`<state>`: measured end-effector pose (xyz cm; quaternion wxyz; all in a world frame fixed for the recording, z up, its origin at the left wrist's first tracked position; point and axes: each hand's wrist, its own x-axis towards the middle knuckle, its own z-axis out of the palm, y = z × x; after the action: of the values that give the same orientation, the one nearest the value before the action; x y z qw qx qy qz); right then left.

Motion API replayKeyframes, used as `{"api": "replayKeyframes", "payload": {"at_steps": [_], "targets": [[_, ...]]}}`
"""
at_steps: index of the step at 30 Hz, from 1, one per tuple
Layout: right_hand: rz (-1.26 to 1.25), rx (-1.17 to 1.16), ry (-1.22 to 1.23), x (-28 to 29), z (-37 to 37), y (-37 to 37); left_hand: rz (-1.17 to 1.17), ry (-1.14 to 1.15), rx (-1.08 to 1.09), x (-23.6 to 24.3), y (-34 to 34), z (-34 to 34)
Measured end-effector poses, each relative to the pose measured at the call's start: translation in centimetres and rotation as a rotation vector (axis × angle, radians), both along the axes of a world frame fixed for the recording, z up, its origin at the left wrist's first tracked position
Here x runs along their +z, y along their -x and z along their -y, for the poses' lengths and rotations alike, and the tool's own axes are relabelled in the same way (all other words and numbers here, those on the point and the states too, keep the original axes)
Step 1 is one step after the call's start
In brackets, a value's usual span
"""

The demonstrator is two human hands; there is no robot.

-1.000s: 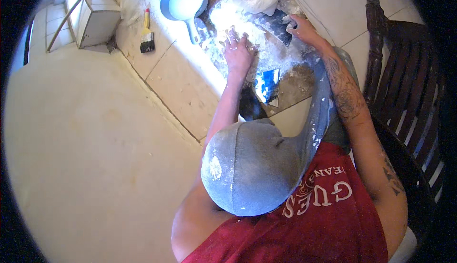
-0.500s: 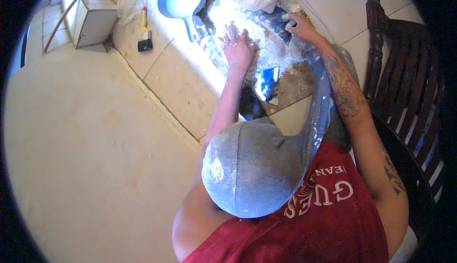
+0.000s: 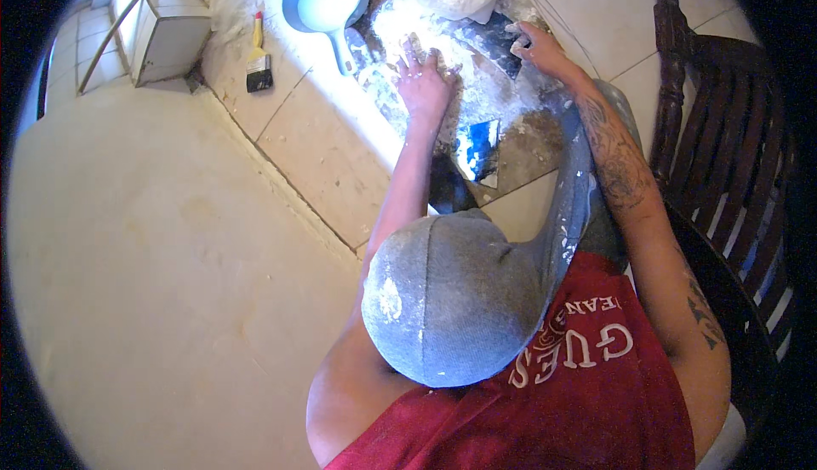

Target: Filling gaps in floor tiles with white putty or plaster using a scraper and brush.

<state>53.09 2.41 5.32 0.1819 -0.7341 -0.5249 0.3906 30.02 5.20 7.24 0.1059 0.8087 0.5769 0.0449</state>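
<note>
While left hand (image 3: pixel 425 85) lies spread on white powder (image 3: pixel 481 100), right hand (image 3: pixel 538 49) curls beside dark piece (image 3: pixel 499 46); grip indeterminate.

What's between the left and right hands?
In the head view, going from the left hand to the right hand: spread white powder, then a dark, flat, powder-dusted piece, its exact kind unclear.

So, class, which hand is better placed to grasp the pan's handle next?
Likely the left hand: fingers spread, it is nearer the handle; the right hand is farther off, fingers curled.
</note>
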Motion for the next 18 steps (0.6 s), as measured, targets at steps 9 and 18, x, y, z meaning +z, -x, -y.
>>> {"api": "replayKeyframes", "payload": {"at_steps": [9,18], "targets": [[0.104,-0.016,-0.238,-1.1,0.4,-0.4,-0.032,0.138,-0.020,0.5,-1.0,1.1],[-0.125,-0.070,-0.111,0.4,0.4,-0.2,0.177,-0.162,0.047,4.6,1.9,0.4]]}}
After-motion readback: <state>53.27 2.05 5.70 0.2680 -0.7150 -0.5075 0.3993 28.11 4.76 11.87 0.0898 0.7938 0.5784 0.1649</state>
